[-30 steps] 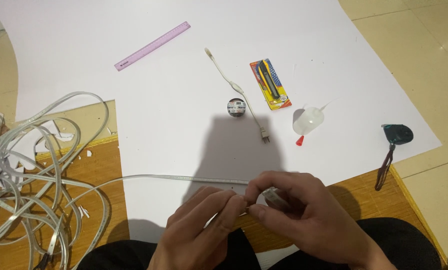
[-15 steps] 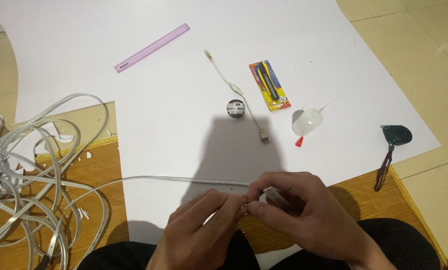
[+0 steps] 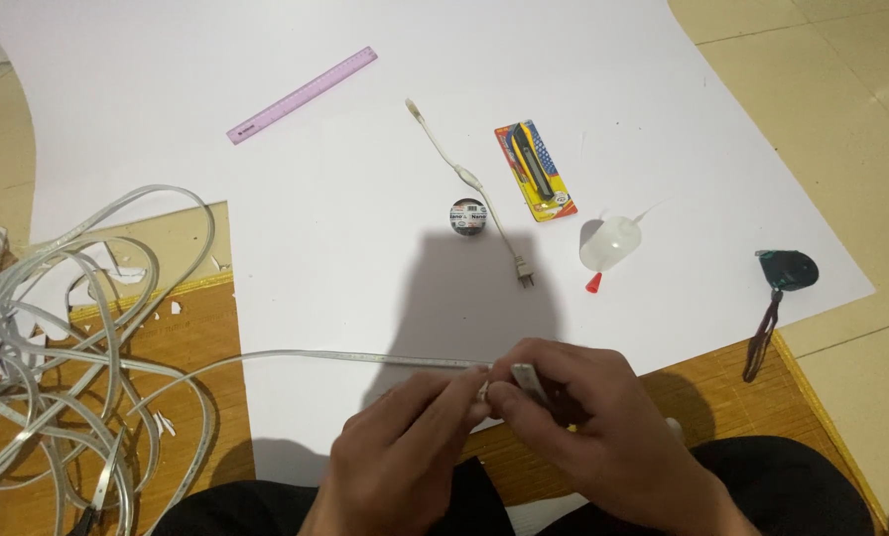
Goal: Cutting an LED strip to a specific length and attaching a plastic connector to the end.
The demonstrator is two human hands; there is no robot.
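My left hand and my right hand meet at the near edge of a white sheet. Together they pinch the end of a long clear light strip that runs off to the left. My right hand's fingers also hold a small white end piece against the strip's tip. My left hand's fingertips grip the strip just beside it.
A tangled coil of the same strip lies at the left. On the sheet lie a pink ruler, a white plug cord, a tape roll, a packaged cutter and a glue bottle with red cap. Pliers rest right.
Both hands shifted slightly to the right along the sheet's near edge while keeping hold of the strip end. Everything else stayed in place.
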